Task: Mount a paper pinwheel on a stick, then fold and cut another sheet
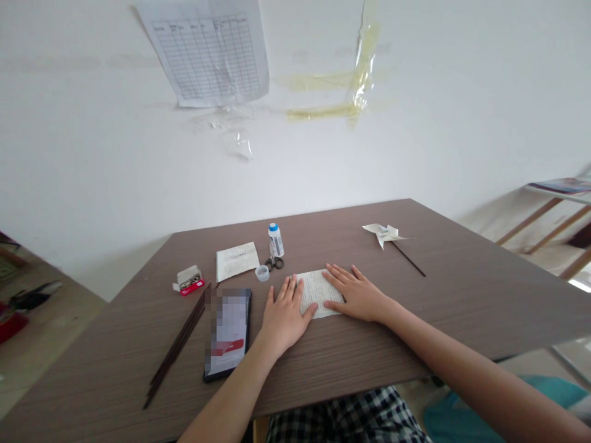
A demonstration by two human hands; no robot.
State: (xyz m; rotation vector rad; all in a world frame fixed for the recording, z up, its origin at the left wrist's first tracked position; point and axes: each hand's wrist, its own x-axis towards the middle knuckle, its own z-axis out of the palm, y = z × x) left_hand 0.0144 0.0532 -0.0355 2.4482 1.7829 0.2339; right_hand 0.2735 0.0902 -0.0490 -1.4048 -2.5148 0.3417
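A square sheet of printed paper (317, 294) lies flat on the brown table in front of me. My left hand (287, 311) rests on its left edge, fingers stretched out. On the right edge, my right hand (354, 293) lies flat with its fingers spread. Behind the sheet stand a glue bottle (276, 241) with a blue cap and, at its foot, black-handled scissors (274, 263). A small clear round cap or cup (262, 273) sits beside the scissors. To the right, a paper pinwheel (384, 234) on a thin dark stick lies on the table.
Left of my hands are a phone (231, 326), several dark sticks (178, 344), a small red-and-white box (189, 282) with its lid up, and more printed paper (237, 261). The brown table (462, 295) meets a white wall, where a printed form (212, 55) hangs.
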